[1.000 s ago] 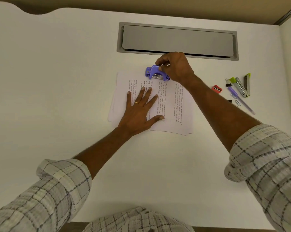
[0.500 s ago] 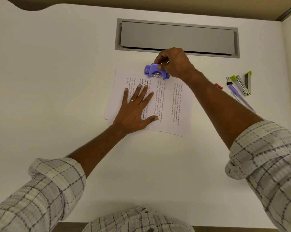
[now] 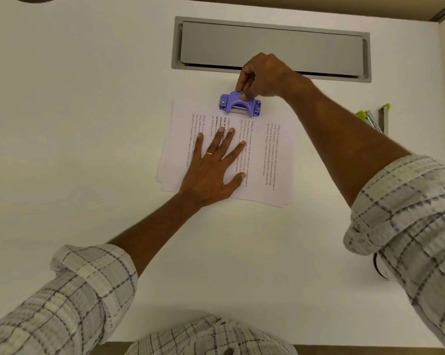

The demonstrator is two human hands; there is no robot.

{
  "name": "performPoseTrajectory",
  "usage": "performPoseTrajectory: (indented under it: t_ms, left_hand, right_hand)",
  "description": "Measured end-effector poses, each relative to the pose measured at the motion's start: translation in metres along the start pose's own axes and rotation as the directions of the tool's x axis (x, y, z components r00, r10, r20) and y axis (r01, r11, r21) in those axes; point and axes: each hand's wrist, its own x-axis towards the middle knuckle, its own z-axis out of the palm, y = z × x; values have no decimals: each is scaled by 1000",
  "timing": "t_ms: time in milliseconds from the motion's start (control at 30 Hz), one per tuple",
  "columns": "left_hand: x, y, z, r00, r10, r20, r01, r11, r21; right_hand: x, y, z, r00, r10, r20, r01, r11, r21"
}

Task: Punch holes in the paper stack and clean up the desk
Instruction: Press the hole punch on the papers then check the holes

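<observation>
On my feed the paper stack (image 3: 275,160) lies on the white surface (image 3: 88,124), its sheets slightly fanned at the near edge and its printed lines running sideways to me. The left hand (image 3: 211,170) rests flat on the stack's left half, fingers straight and spread, a ring on one finger. The purple punch (image 3: 239,105) sits on the stack's far edge, about midway along it, with its metal bar facing me. The right hand (image 3: 262,75) reaches over from the right and pinches the top of the punch's arch between thumb and curled fingers.

Just beyond the punch, a grey hatch (image 3: 270,47) is set into the surface. Its lid lies flat and closed, with a dark slot along the near side; I cannot see what is inside. Past the right forearm, near the surface's right edge, I see a stapler (image 3: 383,119) and a green-tipped tool (image 3: 365,116), both partly hidden by the arm.
</observation>
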Motion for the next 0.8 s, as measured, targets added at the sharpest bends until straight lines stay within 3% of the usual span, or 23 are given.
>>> performPoseTrajectory:
  t_ms: [267, 633, 800]
  left_hand:
    - [0, 0, -3, 1000, -2, 3, 2, 1000, 6]
    - [-2, 0, 9, 995, 19, -97, -19, 1000, 4]
    - [-1, -1, 12, 993, 28, -112, -27, 1000, 12]
  right_hand:
    - [21, 7, -19, 970, 65, 233, -110, 976, 187]
    - [38, 30, -13, 938, 103, 331, -213, 925, 314]
    - [31, 34, -8, 957, 116, 267, -210, 910, 356]
